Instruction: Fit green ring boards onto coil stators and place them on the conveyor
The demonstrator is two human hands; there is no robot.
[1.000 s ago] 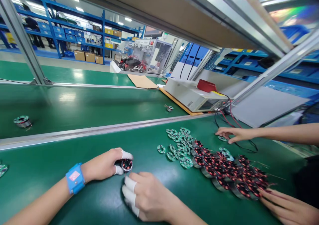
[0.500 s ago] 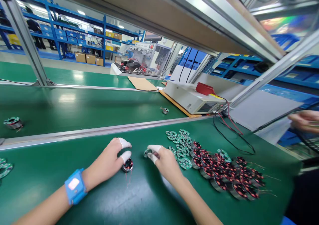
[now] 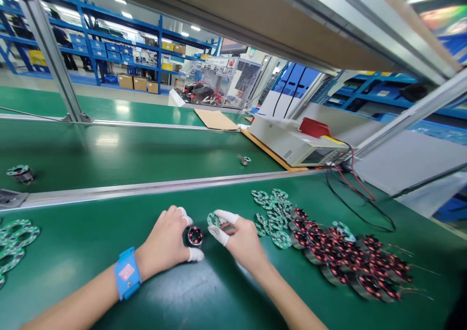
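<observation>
The green bench [image 3: 91, 223] bears a heap of wound coils [image 3: 350, 266] at the right, green rings [image 3: 273, 208] just beside them, a single coil [image 3: 195, 236] near the middle, and more rings [image 3: 14, 237] at the left edge; cables [image 3: 361, 201] trail across its far right corner.

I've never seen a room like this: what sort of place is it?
Probably a factory assembly line: a long green belt, heaps of copper-wound coils and green ring boards on the bench, blue storage shelves behind.

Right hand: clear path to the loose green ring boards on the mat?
Likely yes. The right hand sits just left of the green ring boards, with only bare mat between. Its fingertips pinch one ring board, though, so it isn't free.
</observation>
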